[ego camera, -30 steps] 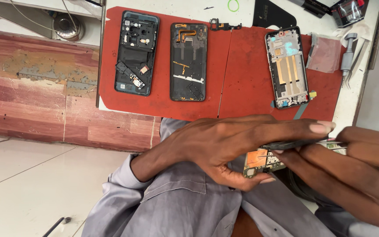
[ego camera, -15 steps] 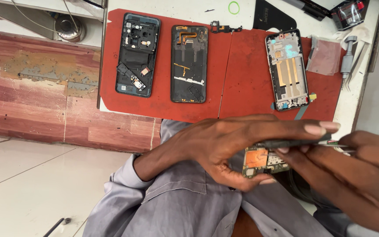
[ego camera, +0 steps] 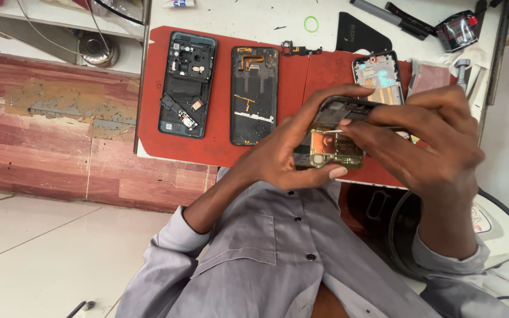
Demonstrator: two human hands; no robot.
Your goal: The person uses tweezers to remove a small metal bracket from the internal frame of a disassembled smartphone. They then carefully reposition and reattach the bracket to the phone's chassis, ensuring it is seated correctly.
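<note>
We work over a white bench (ego camera: 219, 17) with a red mat (ego camera: 213, 147) laid on it, largest thing in view after our own grey shirt (ego camera: 278, 247). On the mat lie three opened phone bodies: a dark rear housing (ego camera: 187, 85) with its inner parts exposed, a black middle frame (ego camera: 253, 94) with orange flex strips just beside it, and a pale frame (ego camera: 375, 73) partly hidden behind our hands. Those three sit untouched, well apart from the piece in hand. Our left hand (ego camera: 290, 156) is closed around a fourth opened phone (ego camera: 337, 138), held above the near edge of the mat, its green and gold board facing us, back cover already off. Our right hand (ego camera: 425, 135) is pinched shut on a thin metal tool (ego camera: 332, 131), its tip touching the board; which kind of tool we cannot tell. We judge the strip-down well under way but unfinished: the board still sits in its frame. A small bracket (ego camera: 298, 50) and a green ring (ego camera: 311, 23) lie loose near the far edge.
</note>
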